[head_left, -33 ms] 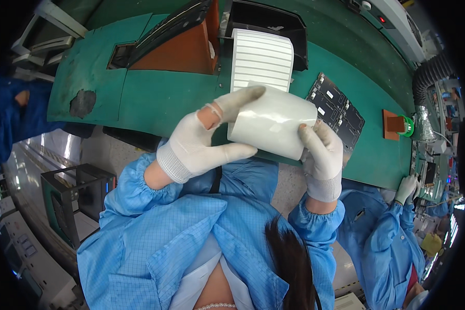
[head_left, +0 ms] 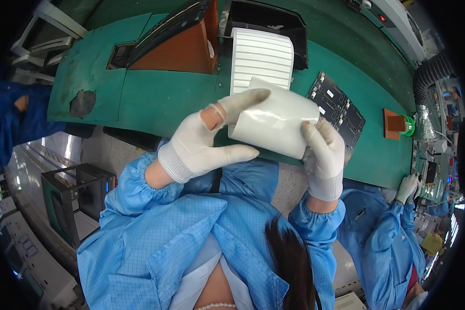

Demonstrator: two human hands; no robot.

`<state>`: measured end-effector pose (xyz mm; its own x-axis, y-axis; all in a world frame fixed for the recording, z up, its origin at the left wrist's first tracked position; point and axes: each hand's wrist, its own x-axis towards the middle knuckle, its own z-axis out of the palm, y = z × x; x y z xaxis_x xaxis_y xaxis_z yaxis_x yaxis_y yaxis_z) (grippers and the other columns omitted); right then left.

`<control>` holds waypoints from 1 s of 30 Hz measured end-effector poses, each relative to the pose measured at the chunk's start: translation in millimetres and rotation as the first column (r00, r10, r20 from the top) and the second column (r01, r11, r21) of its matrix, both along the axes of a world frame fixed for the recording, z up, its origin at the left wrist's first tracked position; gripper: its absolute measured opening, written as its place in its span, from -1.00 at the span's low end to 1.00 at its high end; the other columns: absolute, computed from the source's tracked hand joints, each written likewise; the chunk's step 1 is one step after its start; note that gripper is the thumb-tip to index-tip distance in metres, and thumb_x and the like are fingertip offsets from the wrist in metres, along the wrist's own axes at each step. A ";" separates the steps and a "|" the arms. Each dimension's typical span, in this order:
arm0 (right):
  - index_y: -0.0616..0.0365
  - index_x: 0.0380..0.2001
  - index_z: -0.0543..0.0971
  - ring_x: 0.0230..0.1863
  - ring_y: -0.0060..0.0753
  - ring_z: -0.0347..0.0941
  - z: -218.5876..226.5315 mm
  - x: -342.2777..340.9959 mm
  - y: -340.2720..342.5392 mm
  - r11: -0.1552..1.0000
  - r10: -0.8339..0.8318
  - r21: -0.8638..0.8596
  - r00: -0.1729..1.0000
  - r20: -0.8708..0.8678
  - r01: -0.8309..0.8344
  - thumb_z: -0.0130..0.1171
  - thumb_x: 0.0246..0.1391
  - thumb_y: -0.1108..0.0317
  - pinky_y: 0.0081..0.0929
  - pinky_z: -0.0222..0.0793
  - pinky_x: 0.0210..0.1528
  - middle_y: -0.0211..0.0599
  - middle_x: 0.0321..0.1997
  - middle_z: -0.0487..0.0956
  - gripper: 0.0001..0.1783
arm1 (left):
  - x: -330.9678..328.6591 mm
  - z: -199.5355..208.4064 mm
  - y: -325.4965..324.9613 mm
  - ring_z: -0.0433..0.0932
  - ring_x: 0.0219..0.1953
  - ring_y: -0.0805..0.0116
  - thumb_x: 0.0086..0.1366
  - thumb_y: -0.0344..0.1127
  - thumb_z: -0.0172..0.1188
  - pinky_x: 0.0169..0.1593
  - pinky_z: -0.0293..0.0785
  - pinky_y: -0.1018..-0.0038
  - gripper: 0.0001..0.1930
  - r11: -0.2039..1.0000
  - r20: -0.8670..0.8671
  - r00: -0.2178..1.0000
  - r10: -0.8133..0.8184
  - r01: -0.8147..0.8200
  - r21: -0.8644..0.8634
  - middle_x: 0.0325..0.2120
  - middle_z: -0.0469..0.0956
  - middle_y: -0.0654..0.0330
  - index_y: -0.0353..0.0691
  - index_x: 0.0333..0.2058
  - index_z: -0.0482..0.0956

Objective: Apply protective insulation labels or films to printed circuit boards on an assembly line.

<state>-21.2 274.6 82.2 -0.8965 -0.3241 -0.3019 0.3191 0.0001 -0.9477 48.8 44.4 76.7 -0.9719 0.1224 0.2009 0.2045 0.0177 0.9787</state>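
Above the green desk [head_left: 155,98], the left hand [head_left: 204,142] is pinching the curled white label sheet [head_left: 276,124] while the right hand [head_left: 323,150] is gripping its lower edge, and squeezing harder could crease it.

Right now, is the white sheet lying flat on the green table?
No, the white sheet is held up, curled, between the left hand and the right hand, above the green table.
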 end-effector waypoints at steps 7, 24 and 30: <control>0.53 0.09 0.38 -0.22 -0.34 0.63 -5.3 -24.1 1.3 0.970 -0.047 -0.229 0.988 0.145 0.080 0.04 0.30 0.37 -0.55 0.58 -0.21 0.01 -0.11 0.60 -0.57 | -19.7 11.9 1.3 0.34 0.30 0.22 0.07 -0.48 0.42 0.33 0.29 0.32 -0.15 0.948 0.133 0.977 -0.168 0.197 -0.250 0.32 0.29 0.04 -0.34 0.34 0.20; 0.34 -0.12 0.54 -0.13 -0.42 0.49 18.5 -13.3 1.7 0.940 -0.063 0.257 0.855 -0.516 0.225 0.11 0.19 0.48 -0.53 0.37 -0.05 -0.22 -0.12 0.56 -0.78 | -19.2 14.8 2.4 0.62 -0.02 0.34 0.21 -0.47 0.32 0.08 0.57 0.46 -0.63 0.997 0.152 0.988 -0.027 0.037 -0.066 -0.05 0.64 0.13 -0.26 0.01 0.59; 0.08 -0.32 0.66 -0.11 -0.13 0.46 25.2 1.0 2.4 0.853 0.396 0.487 0.376 -0.837 0.186 0.42 -0.28 0.48 -0.24 0.26 0.00 -0.33 -0.17 0.55 -0.68 | -21.3 14.8 6.8 0.64 -0.09 0.33 0.15 -0.46 0.38 0.01 0.57 0.47 -0.64 0.998 0.169 0.986 0.011 -0.001 -0.063 -0.10 0.65 0.08 -0.36 -0.05 0.62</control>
